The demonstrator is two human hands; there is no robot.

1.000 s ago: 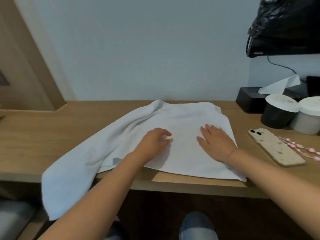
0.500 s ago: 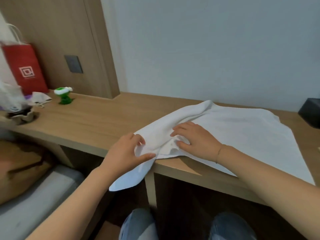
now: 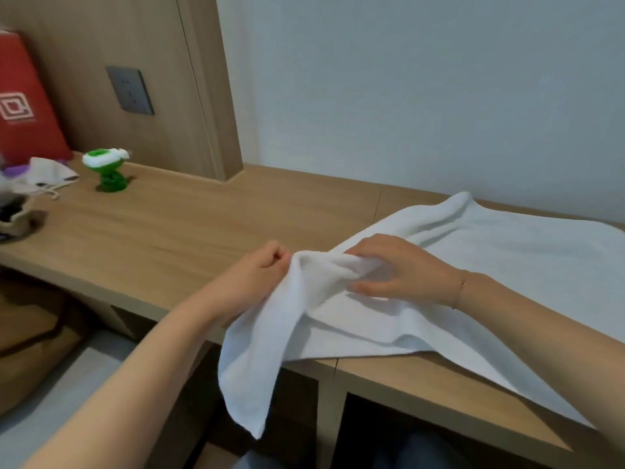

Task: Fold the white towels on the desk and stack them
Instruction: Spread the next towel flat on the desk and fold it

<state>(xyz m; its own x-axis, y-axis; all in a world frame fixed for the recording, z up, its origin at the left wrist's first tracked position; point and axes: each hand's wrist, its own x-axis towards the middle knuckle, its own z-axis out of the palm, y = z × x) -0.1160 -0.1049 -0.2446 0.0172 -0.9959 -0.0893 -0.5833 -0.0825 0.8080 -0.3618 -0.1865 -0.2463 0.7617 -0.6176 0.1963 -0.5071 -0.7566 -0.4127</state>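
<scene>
A white towel (image 3: 490, 265) lies spread over the right part of the wooden desk (image 3: 176, 238). Its left end is bunched up and hangs over the desk's front edge. My left hand (image 3: 262, 265) grips the raised fold at that left end with curled fingers. My right hand (image 3: 392, 265) sits just to the right of it, its fingers and thumb curled around the same bunch of cloth. Both forearms reach in from the bottom of the view.
At the far left of the desk stand a red paper bag (image 3: 23, 106), a green and white toy figure (image 3: 108, 170), a crumpled white mask (image 3: 50, 174) and a small basket (image 3: 13, 221). A grey wall socket (image 3: 130, 90) is set in the wood panel. Open compartments lie under the desk.
The view has swung left. Both hands moved from the towel's flat middle to its left end, gathered it and lifted it off the desk edge.
</scene>
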